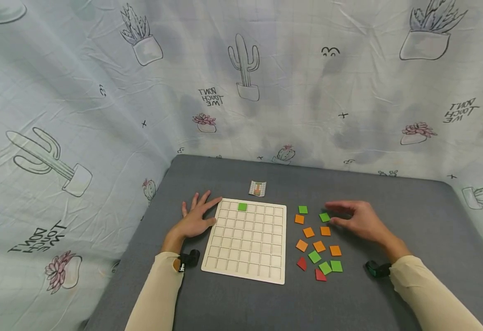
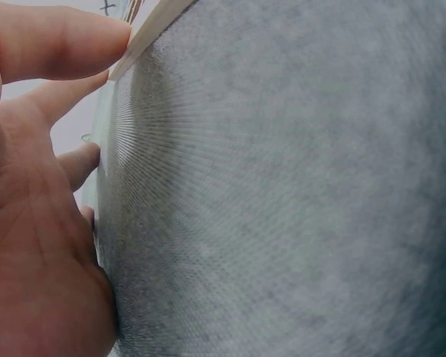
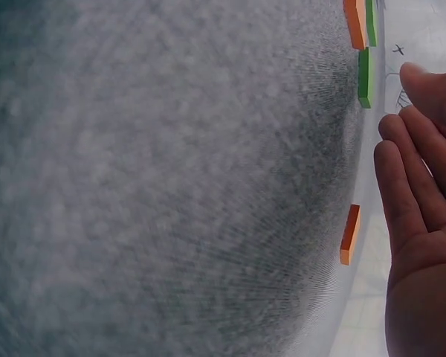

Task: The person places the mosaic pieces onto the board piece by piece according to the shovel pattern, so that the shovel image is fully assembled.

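Note:
The left hand point(image 1: 196, 219) rests at the left edge of a pale gridded board point(image 1: 244, 246), fingers spread. In the left wrist view its thumb point(image 2: 74, 41) touches or lies close to the board's side. One green square tile point(image 1: 242, 207) sits in a top-row cell. Right of the board, the right hand point(image 1: 359, 221) hovers beside a loose green tile point(image 1: 324, 217), thumb and fingers apart. The right wrist view shows a gap between that hand point(image 3: 427, 193) and the nearby green tile point(image 3: 365, 78); nothing is held there.
Several orange tiles point(image 1: 319, 247), more green tiles point(image 1: 336, 266) and two red pieces point(image 1: 321, 275) lie scattered right of the board. A small card with a printed grid picture point(image 1: 258, 188) lies behind it. The grey table point(image 1: 241, 308) meets a patterned curtain point(image 1: 299, 92).

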The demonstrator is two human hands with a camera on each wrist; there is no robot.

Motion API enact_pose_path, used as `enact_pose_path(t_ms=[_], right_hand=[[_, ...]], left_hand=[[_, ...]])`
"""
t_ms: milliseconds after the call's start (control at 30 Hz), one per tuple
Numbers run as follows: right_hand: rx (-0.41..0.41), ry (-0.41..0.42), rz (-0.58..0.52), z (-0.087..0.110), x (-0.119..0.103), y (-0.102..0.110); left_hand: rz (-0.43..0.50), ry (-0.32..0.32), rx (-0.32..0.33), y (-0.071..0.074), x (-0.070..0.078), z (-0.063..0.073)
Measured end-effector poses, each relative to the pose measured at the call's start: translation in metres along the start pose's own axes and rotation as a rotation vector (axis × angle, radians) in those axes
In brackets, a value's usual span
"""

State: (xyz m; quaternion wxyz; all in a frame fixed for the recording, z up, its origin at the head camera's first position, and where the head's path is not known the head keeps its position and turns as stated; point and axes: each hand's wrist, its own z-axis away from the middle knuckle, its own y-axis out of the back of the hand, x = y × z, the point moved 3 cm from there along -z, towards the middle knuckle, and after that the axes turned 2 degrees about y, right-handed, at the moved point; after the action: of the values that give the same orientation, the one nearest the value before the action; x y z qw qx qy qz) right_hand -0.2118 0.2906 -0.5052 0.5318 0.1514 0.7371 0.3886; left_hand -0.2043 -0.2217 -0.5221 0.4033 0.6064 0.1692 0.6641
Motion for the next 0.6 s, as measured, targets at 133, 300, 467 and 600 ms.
enact_pose_path(t_ms=[133,300,467,600], right_hand=[[-0.014,0.001,0.000,-0.002,0.001,-0.002],[-0.024,0.022,-0.005,-0.004,0.004,-0.005],[-0.031,0.025,0.013,-0.004,0.006,-0.009],[-0.022,0.018,0.041,-0.003,0.006,-0.011]], left_hand=[[0.003,-0.006,0.004,0.000,0.000,-0.001],[0.000,-0.006,0.001,0.000,-0.001,-0.001],[-0.002,-0.004,-0.010,0.000,-0.001,-0.001],[0.001,-0.009,-0.006,0.000,-0.001,-0.001]])
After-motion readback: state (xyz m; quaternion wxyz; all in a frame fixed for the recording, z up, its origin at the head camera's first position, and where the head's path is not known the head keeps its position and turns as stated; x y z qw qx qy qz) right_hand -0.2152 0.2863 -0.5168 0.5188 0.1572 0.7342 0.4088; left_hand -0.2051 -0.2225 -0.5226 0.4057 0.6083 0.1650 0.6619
